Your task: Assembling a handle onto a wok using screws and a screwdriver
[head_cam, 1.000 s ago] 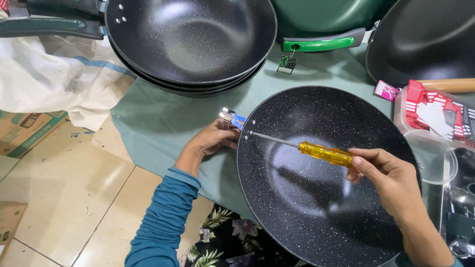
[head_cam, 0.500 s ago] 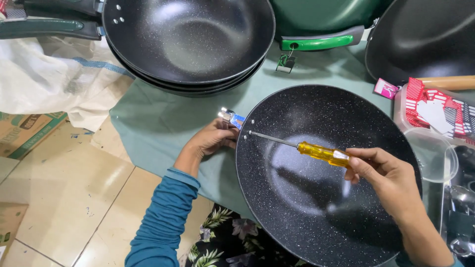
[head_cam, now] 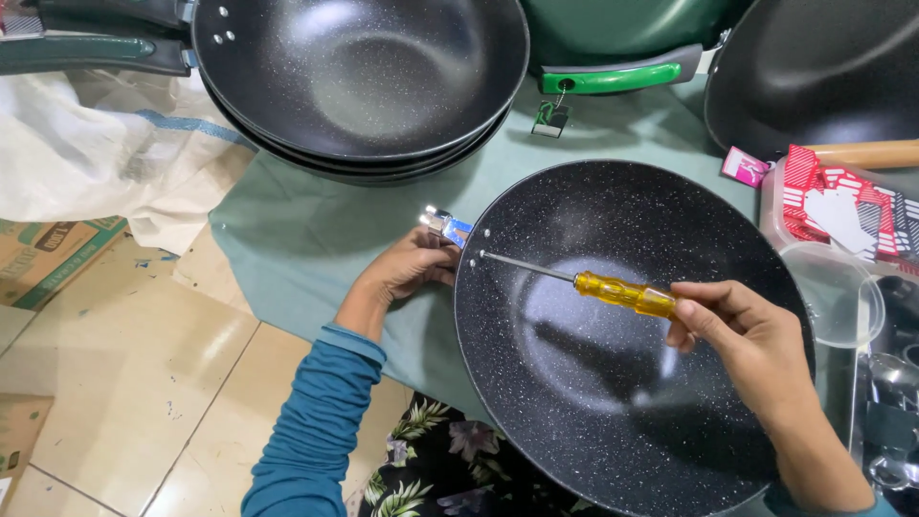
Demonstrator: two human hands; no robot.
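A black speckled wok (head_cam: 622,402) lies in front of me on a green cloth (head_cam: 316,239). My right hand (head_cam: 747,335) grips a screwdriver (head_cam: 613,289) with a yellow handle; its metal tip reaches the wok's inner wall at the left rim. My left hand (head_cam: 407,268) sits outside that rim and pinches a small shiny metal handle bracket (head_cam: 445,226) against the wok. My left arm wears a teal sleeve (head_cam: 316,421).
A stack of black woks (head_cam: 364,86) with dark green handles stands at the back. Another dark wok (head_cam: 823,67) is at the back right. A clear tub with red-and-white packets (head_cam: 842,206) and a lid (head_cam: 842,297) sit right. White sack (head_cam: 105,153) and cardboard (head_cam: 48,258) lie left on the tiled floor.
The screwdriver and my right hand have shifted very slightly; my left hand stays at the bracket. Otherwise nothing has visibly moved.
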